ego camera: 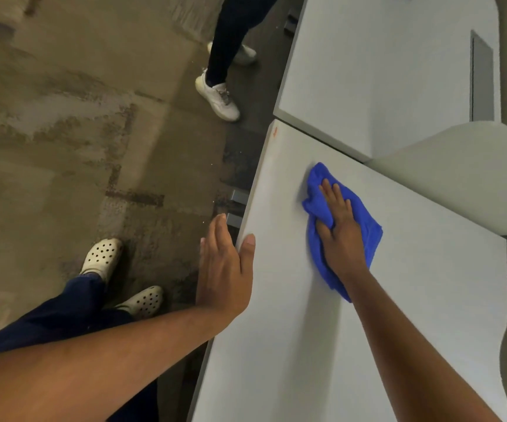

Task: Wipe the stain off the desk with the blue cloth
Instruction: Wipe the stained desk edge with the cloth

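A crumpled blue cloth (365, 220) lies on the white desk (292, 330) near its middle. My right hand (339, 229) presses flat on top of the cloth, fingers spread and curled into its folds. My left hand (225, 269) rests at the desk's left edge, thumb on the top and the straight fingers hanging beyond the edge over the floor. A small orange-red mark (274, 132) shows at the desk's far left corner, well away from the cloth.
A second white desk (368, 71) butts against the far side, with a grey slot (481, 80) in it. A curved pale panel (459, 178) stands to the right. Another person's legs and white shoes (218, 97) are on the floor beyond; my own feet (124, 275) are at left.
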Demonstrator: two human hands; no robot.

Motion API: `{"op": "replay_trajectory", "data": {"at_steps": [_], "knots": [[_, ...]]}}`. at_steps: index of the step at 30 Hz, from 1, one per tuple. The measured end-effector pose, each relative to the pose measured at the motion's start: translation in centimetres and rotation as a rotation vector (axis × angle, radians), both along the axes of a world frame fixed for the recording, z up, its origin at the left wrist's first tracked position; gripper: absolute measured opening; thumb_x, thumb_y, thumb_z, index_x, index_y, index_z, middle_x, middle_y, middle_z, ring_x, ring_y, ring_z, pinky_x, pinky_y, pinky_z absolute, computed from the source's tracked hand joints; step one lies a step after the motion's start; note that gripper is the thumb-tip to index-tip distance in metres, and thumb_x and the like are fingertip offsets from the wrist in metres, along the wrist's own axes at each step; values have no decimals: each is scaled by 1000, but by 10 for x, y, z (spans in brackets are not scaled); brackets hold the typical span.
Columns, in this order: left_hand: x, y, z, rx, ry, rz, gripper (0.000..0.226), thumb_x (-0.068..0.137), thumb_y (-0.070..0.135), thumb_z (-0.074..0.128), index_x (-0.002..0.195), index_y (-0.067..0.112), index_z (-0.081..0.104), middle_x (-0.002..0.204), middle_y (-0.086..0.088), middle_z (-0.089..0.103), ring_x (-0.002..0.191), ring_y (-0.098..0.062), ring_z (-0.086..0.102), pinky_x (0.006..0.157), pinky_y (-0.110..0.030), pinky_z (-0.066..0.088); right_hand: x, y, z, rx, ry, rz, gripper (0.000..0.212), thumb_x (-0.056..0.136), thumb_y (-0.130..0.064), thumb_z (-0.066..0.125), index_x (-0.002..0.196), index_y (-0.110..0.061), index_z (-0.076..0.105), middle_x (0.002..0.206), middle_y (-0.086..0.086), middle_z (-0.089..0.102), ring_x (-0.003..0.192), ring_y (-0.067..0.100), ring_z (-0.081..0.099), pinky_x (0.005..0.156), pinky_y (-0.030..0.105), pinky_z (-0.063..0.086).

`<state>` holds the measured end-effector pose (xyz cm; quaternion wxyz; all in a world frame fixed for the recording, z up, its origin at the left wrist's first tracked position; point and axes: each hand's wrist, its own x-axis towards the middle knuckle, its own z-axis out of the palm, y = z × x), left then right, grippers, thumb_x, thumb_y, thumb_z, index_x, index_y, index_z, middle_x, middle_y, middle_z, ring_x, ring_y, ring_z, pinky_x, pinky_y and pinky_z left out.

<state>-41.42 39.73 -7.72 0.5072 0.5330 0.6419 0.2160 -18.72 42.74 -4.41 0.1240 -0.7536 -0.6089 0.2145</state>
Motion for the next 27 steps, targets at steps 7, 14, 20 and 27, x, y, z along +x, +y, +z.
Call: {"op": "replay_trajectory", "data": {"at_steps": [7,14,20,27], "knots": [[0,0,2,-1,-11,1,79,103,62,21,166,15,12,175,-9,18,161,-26,19,129,-52,23,-18,11,-2,16,-16,-31,58,113,-37,43,156,-47,6,140,-67,-7,141,-27,-9,128,22,-3],[0,-1,-2,0,0,-6,76,105,61,22,166,17,12,175,-8,17,160,-28,21,128,-54,25,1,39,0,18,47,-208,57,112,-32,46,165,-32,25,171,-11,23,152,1,12,134,42,4],[1,-1,-4,2,-7,2,77,104,63,22,166,18,12,175,-7,15,161,-27,19,129,-54,23,13,33,3,16,34,-36,61,108,-37,44,164,-35,21,162,-28,17,155,1,15,134,45,7],[1,-1,-4,6,-15,9,76,105,61,24,166,17,11,175,-8,16,161,-26,18,131,-51,19,4,30,3,-41,28,-97,69,103,-55,55,156,-59,10,163,-31,12,151,0,5,128,41,5]]}}
